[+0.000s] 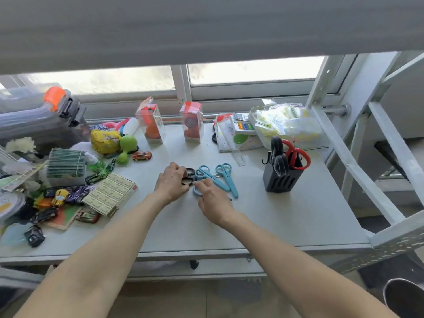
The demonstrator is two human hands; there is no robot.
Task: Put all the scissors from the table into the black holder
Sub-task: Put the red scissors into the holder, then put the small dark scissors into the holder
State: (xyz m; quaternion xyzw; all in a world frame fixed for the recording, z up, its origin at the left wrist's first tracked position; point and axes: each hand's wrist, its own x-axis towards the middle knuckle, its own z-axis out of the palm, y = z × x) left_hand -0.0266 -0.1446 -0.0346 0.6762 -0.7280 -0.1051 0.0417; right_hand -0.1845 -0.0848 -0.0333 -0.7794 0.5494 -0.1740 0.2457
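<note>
Covering black scissors [188,176]: left hand [171,182].

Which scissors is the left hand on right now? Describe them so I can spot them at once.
Start at the black holder on the right side of the grey table, then move left to the cluster of scissors mid-table. The black-handled scissors lie at the cluster's left end, under the left hand. They are the only dark pair there; the blue scissors beside them are pale.
</note>
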